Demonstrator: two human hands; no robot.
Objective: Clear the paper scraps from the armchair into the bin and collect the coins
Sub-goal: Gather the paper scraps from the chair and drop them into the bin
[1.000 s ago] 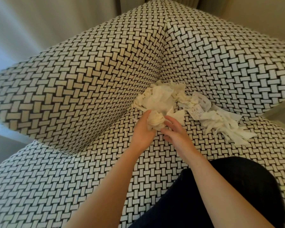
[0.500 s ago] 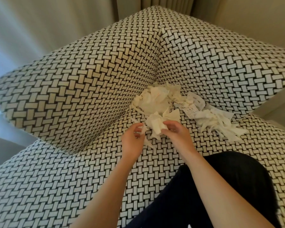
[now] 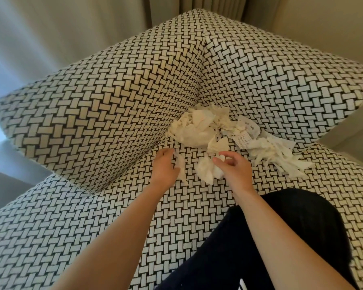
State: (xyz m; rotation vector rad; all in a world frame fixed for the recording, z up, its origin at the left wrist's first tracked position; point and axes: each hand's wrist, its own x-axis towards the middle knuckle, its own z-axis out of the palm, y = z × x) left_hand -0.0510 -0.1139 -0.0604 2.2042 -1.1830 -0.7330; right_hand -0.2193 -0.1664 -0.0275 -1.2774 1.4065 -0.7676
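A heap of white paper scraps point(image 3: 197, 130) lies in the back corner of the armchair seat point(image 3: 197, 206). More torn scraps and a printed slip point(image 3: 242, 140) trail to the right of the heap. My right hand point(image 3: 235, 170) grips a crumpled wad of tissue point(image 3: 206, 171) just above the seat. To its left, my left hand point(image 3: 166, 166) hovers with thumb and fingers apart. A thin paper strip point(image 3: 181, 167) lies on the seat at its fingertips. No coins and no bin are in view.
The armchair has a black-and-white woven pattern, with its left arm point(image 3: 92, 122) and backrest point(image 3: 281, 80) meeting at the corner. My dark-clothed leg point(image 3: 260, 248) rests on the seat front. Curtains point(image 3: 50, 28) hang behind the chair.
The tissue wad has passed from my left hand to my right hand. My left hand has let go and moved left toward the thin strip.
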